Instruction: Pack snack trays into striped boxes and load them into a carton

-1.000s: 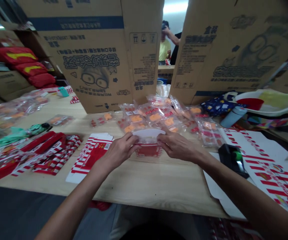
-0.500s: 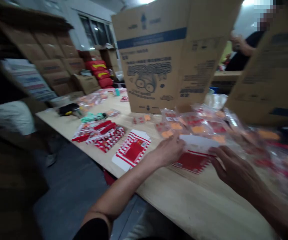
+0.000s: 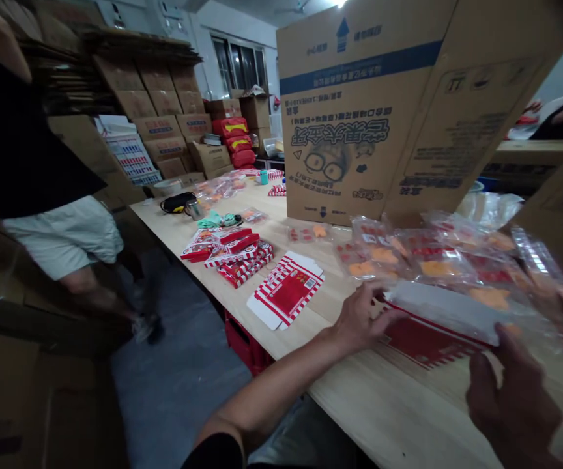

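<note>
- Tabletop (image 3: 360, 404): pale wood look, near edge running diagonally from upper left to lower right.
- Big carton (image 3: 360, 78): upright on the tabletop, hides part of the back edge.
- Clear packets (image 3: 438, 267): loose pile in front of carton, towards the back edge; orange pieces inside.
- Red box (image 3: 418, 335): just in front of packets, in from the near edge, between the person's hands. White flap (image 3: 438, 303) raised along the top. Resting on tabletop or lifted a little, can't tell.
- Handling (judgement): thin printed card, so light; panels fairly stiff, flap bends easily. Smooth face, may slide a bit. Creases or crushes if squeezed mid-panel; best held by the two short ends, near the corners.
- Left hand (image 3: 360, 319): pinched closed on the box's left end, thumb on the front side, fingers curled behind.
- Right hand (image 3: 519, 391): blurred, half open, thumb and fingers spread apart. Fingertip at the box's right corner, seems to touch; firm grip or not, can't tell.
- Flat box blanks (image 3: 288, 296): on tabletop left of the box, close to near edge.
</note>
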Motion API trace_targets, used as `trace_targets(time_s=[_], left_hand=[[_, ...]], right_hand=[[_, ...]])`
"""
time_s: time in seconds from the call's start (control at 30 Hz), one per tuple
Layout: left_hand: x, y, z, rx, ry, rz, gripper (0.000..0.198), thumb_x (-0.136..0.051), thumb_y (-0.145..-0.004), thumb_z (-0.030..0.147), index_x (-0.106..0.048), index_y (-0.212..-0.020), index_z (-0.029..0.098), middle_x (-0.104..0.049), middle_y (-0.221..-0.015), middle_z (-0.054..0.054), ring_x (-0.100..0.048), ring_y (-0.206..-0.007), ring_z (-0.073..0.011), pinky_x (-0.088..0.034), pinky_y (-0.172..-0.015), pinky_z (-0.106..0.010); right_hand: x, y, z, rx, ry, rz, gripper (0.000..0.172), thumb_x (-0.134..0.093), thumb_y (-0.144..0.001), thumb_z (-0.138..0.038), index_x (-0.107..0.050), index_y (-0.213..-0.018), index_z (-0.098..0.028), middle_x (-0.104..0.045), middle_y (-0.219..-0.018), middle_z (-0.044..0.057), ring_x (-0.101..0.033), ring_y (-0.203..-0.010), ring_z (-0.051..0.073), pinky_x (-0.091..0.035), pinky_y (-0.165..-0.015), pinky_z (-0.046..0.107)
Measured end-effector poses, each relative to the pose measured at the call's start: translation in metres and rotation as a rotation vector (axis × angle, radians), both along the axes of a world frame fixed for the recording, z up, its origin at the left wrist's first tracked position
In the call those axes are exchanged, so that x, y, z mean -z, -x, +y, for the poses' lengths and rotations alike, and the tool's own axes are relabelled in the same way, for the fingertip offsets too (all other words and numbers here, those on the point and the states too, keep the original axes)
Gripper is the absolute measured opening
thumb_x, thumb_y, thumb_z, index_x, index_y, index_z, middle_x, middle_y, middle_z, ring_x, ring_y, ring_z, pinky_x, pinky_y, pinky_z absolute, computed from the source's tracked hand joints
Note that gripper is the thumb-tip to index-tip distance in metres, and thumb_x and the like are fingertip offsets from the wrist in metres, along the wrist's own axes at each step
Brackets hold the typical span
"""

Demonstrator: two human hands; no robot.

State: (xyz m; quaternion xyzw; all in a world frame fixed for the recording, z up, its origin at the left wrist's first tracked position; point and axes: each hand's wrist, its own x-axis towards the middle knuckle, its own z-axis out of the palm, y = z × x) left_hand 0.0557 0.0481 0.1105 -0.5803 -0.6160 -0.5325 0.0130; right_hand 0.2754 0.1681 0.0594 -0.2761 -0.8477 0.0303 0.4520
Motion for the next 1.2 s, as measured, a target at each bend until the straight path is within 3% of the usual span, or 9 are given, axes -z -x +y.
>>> trace_targets(time_s=[0.1,0.23,0.37,0.57,0.67,0.77,0.9,1.07,1.2], left_hand=[[0.005,-0.004,0.003,-0.014,-0.087,-0.196,0.031,-0.060,-0.094,0.044,-0.060,-0.115,0.021,-0.070,-0.103,-0.011,-0.067,-0.091,-0.0221,-0.056,-0.082,-0.039],[-0.003,-0.001,0.016,0.077,-0.170,-0.382,0.027,-0.053,-0.098,0.043,-0.064,-0.106,0.020,-0.069,-0.106,-0.010,-0.065,-0.103,-0.0201,-0.051,-0.094,-0.037],[-0.002,-0.004,0.036,0.070,-0.290,-0.636,0.036,-0.069,-0.089,0.042,-0.055,-0.116,0.021,-0.068,-0.093,-0.002,-0.066,-0.086,-0.0130,-0.052,-0.083,-0.026],[-0.006,-0.017,0.035,-0.096,-0.316,-0.260,0.018,-0.064,-0.093,0.035,-0.071,-0.096,0.019,-0.071,-0.097,-0.006,-0.068,-0.092,-0.0178,-0.054,-0.088,-0.035],[-0.013,-0.010,0.034,-0.013,-0.236,-0.022,0.020,-0.059,-0.096,0.034,-0.072,-0.093,0.019,-0.070,-0.097,-0.007,-0.066,-0.094,-0.0182,-0.054,-0.087,-0.034],[-0.019,0.000,0.040,0.157,-0.148,-0.180,0.021,-0.060,-0.096,0.038,-0.065,-0.108,0.021,-0.067,-0.095,-0.005,-0.064,-0.088,-0.0161,-0.053,-0.081,-0.030],[-0.024,0.016,0.050,0.429,-0.013,-0.423,0.042,-0.060,-0.096,0.043,-0.051,-0.133,0.027,-0.068,-0.110,-0.007,-0.067,-0.099,-0.0199,-0.054,-0.087,-0.034],[-0.018,0.025,0.054,0.530,0.017,-0.388,0.031,-0.066,-0.090,0.050,-0.070,-0.095,0.020,-0.070,-0.118,-0.012,-0.064,-0.116,-0.0281,-0.049,-0.101,-0.043],[-0.013,0.012,0.055,0.406,0.000,-0.519,0.034,-0.079,-0.079,0.049,-0.063,-0.083,0.020,-0.073,-0.112,-0.010,-0.067,-0.106,-0.0259,-0.054,-0.090,-0.039]], right_hand=[[-0.017,0.016,-0.016,0.055,-0.098,0.048,0.050,-0.047,-0.099,-0.025,-0.045,-0.149,-0.022,-0.063,-0.130,0.020,-0.063,-0.120,0.039,-0.058,-0.087,0.053],[-0.051,0.024,-0.010,-0.060,0.000,0.120,0.029,-0.039,-0.102,-0.026,-0.061,-0.121,-0.022,-0.065,-0.121,0.016,-0.066,-0.114,0.029,-0.057,-0.092,0.047],[-0.070,0.024,0.005,-0.171,0.057,0.120,0.026,-0.039,-0.101,-0.020,-0.062,-0.114,-0.022,-0.065,-0.116,0.014,-0.064,-0.113,0.026,-0.055,-0.094,0.045],[-0.074,0.022,0.004,-0.192,0.066,0.114,0.026,-0.039,-0.100,-0.017,-0.061,-0.115,-0.023,-0.062,-0.120,0.014,-0.063,-0.114,0.026,-0.055,-0.094,0.046],[-0.075,0.019,0.005,-0.215,0.118,0.137,0.023,-0.042,-0.100,-0.019,-0.063,-0.108,-0.023,-0.061,-0.116,0.012,-0.063,-0.109,0.025,-0.055,-0.092,0.045],[-0.077,0.017,0.011,-0.280,0.231,0.191,0.024,-0.045,-0.101,-0.022,-0.061,-0.119,-0.025,-0.062,-0.111,0.009,-0.063,-0.102,0.023,-0.056,-0.088,0.042],[-0.081,0.016,0.025,-0.396,0.374,0.207,0.051,-0.049,-0.100,-0.022,-0.039,-0.149,-0.031,-0.062,-0.122,0.008,-0.062,-0.100,0.020,-0.056,-0.082,0.036],[-0.082,0.007,0.038,-0.550,0.145,0.076,0.042,-0.045,-0.098,-0.010,-0.064,-0.126,-0.036,-0.058,-0.128,0.007,-0.060,-0.116,0.022,-0.053,-0.092,0.042],[-0.086,0.000,0.035,-0.580,0.250,-0.020,0.035,-0.046,-0.099,-0.015,-0.063,-0.126,-0.031,-0.053,-0.140,0.009,-0.053,-0.130,0.026,-0.046,-0.105,0.049]])
